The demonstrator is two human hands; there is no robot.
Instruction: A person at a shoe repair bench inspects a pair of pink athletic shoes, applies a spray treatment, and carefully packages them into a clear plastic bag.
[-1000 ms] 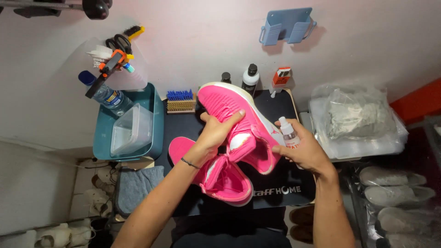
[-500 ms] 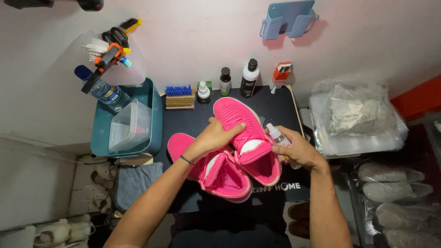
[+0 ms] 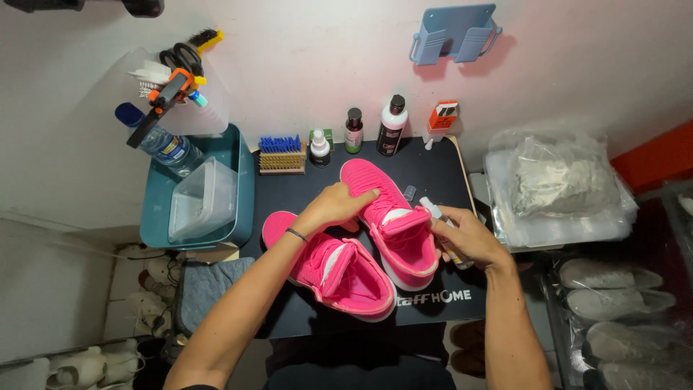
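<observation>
Two bright pink shoes sit on the dark surface (image 3: pixel 289 191). The left hand (image 3: pixel 336 206) rests on the far pink shoe (image 3: pixel 390 217), its fingers curled over the shoe's side. The near pink shoe (image 3: pixel 336 271) lies just beside it, touching it. The right hand (image 3: pixel 465 238) has its fingers wrapped around a small white spray bottle (image 3: pixel 433 211), right next to the far shoe. Small bottles (image 3: pixel 392 124) and a blue brush (image 3: pixel 280 153) stand by the wall.
</observation>
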